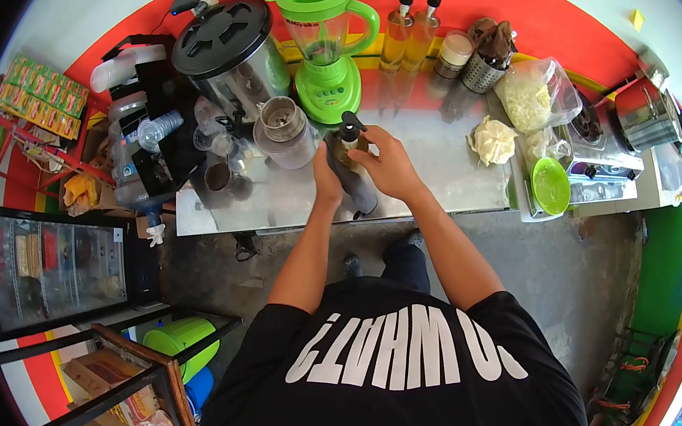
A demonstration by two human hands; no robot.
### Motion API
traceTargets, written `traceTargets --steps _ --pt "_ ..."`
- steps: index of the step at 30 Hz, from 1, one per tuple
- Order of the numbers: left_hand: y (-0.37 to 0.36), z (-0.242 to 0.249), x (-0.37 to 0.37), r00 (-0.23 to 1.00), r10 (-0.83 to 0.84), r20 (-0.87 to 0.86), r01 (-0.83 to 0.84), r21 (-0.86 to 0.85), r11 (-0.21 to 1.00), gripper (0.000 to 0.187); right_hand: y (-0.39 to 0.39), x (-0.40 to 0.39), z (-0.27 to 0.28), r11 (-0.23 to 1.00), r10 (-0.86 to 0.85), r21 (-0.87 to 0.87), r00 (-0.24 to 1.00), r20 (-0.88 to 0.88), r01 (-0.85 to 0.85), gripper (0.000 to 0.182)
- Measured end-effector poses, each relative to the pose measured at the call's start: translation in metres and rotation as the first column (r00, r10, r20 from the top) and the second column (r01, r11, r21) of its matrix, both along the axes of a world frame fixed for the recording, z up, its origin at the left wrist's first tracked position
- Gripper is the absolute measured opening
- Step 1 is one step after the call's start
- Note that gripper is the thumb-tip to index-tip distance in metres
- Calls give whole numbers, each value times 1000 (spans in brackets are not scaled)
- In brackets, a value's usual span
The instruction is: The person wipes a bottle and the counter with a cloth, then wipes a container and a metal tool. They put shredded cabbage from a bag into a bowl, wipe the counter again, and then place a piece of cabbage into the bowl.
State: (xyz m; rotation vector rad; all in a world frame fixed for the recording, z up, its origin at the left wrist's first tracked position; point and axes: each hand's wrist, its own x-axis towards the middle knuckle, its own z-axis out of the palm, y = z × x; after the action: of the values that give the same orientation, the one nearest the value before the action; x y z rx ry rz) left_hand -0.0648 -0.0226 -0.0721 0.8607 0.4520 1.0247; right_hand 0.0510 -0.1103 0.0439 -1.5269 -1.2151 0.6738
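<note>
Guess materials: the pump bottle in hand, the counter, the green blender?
Pump bottle: dark body, black pump, likely plastic, though glass is possible. Counter: brushed sheet metal, probably stainless, with soft reflections of the bottles behind. Green blender: glossy moulded plastic with a clear jug.

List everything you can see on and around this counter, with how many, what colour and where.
pump bottle: 1, dark, counter centre, between both hands
blender: 1, green, back of counter
metal cup: 1, steel, left of the pump bottle
lidded drum: 1, black lid, back left
oil bottles: 2, amber, back wall
green plate: 1, right end
bag of shreds: 1, clear, back right
counter: 1, steel
left hand: 1, gripping the bottle body
right hand: 1, around the bottle's top
</note>
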Motion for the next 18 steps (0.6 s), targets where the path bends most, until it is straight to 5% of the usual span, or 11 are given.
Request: traceTargets --steps 1,3,5,9,10,11,15,18 --pt "5 -5 -2 986 -135 94 151 -204 967 53 1 2 0 1000 -7 -2 1000 0 7 35" --pt "4 -17 -5 988 -155 19 156 -223 962 54 2 4 -1 999 27 11 984 178 -30 36" --pt "-2 -28 -7 984 -119 -135 95 -171 981 55 1 3 0 1000 26 7 987 162 -28 36" --pt "-36 -68 -14 991 -28 -132 1 -200 980 60 -3 -1 -4 999 -24 32 993 119 20 37" --pt "-44 -68 -21 900 125 -417 -42 203 978 61 -2 1 -10 999 -30 37 993 111 26 37" --pt "-50 -69 -28 731 360 -579 44 567 822 65 0 5 -17 998 1 58 997 71 -6 38" --pt "-70 -36 -32 811 257 -525 -5 434 901 83 5 11 -31 994 70 92 996 -49 -65 41" --pt "-49 -15 -27 725 423 -544 6 618 786 90 -2 13 -20 993 114 -9 990 -83 -115 47"
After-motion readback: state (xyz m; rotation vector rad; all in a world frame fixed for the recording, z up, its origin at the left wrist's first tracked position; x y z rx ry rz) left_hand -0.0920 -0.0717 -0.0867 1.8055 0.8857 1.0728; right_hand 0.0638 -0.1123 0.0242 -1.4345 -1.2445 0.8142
